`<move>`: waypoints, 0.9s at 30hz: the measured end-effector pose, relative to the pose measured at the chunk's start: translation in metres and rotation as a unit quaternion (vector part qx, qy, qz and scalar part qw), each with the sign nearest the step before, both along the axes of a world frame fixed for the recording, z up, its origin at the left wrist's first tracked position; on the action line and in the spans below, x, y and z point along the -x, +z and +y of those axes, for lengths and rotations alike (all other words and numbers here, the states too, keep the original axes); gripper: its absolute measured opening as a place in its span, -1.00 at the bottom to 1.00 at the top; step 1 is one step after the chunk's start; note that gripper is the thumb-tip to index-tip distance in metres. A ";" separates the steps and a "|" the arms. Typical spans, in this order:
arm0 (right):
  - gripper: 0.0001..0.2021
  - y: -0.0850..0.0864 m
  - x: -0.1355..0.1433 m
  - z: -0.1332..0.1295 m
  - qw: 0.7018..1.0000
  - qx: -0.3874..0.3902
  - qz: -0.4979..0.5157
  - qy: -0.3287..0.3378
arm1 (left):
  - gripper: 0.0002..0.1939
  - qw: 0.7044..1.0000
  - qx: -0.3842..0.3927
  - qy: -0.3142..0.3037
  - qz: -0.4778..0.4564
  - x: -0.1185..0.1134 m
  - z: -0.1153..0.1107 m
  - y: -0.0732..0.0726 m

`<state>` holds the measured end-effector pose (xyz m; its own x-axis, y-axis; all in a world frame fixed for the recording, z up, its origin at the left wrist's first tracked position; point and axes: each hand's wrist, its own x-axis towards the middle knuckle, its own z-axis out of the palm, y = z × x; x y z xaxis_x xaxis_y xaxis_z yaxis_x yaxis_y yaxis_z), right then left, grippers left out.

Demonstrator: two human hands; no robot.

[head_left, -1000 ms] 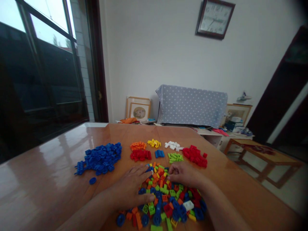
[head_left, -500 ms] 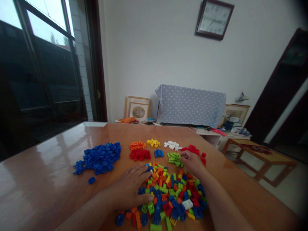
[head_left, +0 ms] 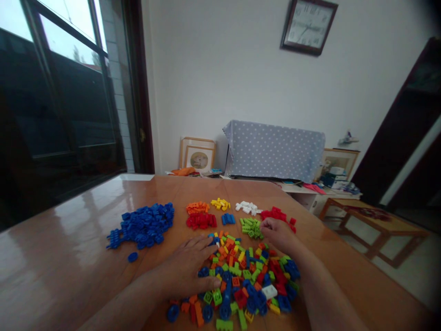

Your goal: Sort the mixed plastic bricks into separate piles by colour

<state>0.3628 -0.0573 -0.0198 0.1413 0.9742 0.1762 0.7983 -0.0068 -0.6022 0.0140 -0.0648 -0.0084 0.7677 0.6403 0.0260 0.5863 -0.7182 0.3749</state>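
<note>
A mixed pile of small toy bricks (head_left: 241, 280) in several colours lies on the wooden table near me. My left hand (head_left: 193, 266) rests spread over the pile's left edge, palm down. Beside the small green pile (head_left: 251, 227), my right hand (head_left: 277, 232) has its fingers curled together; whatever they hold, if anything, is hidden. Farther back are sorted piles: orange (head_left: 197, 208), red (head_left: 201, 221), yellow (head_left: 220, 204), light blue (head_left: 228, 219), white (head_left: 247, 208) and another red one (head_left: 275, 214) behind my right hand.
A big blue pile (head_left: 146, 225) sits on the left of the table (head_left: 86, 257), with one round blue piece (head_left: 132, 257) before it. Behind stand a cloth-covered object (head_left: 275, 149) and framed pictures (head_left: 199, 158). A low wooden table (head_left: 379, 218) is at the right.
My right hand has shifted very slightly beside the green pile, its fingers more tightly curled. My left hand keeps its place on the mixed pile.
</note>
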 end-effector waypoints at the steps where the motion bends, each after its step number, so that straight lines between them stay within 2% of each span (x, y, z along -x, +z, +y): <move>1: -0.87 -0.001 -0.002 -0.002 1.000 0.013 -0.009 0.005 | -0.15 1.000 0.002 0.000 -0.003 0.000 0.000 0.000; 8: -0.88 -0.005 -0.006 -0.011 0.996 0.075 -0.027 0.044 | -0.15 1.000 0.008 -0.001 -0.009 0.000 -0.001 0.003; 17: -0.89 0.007 0.020 -0.020 0.980 0.122 0.006 0.159 | -0.16 1.000 0.008 -0.004 -0.023 0.001 0.000 0.001; 21: -0.84 0.007 0.019 -0.017 0.983 0.112 0.022 0.141 | -0.15 1.000 0.004 -0.002 -0.019 0.000 -0.001 0.002; 27: -0.86 0.001 0.021 -0.010 0.994 0.050 0.024 0.099 | -0.20 0.999 -0.004 -0.007 -0.036 0.001 0.000 0.001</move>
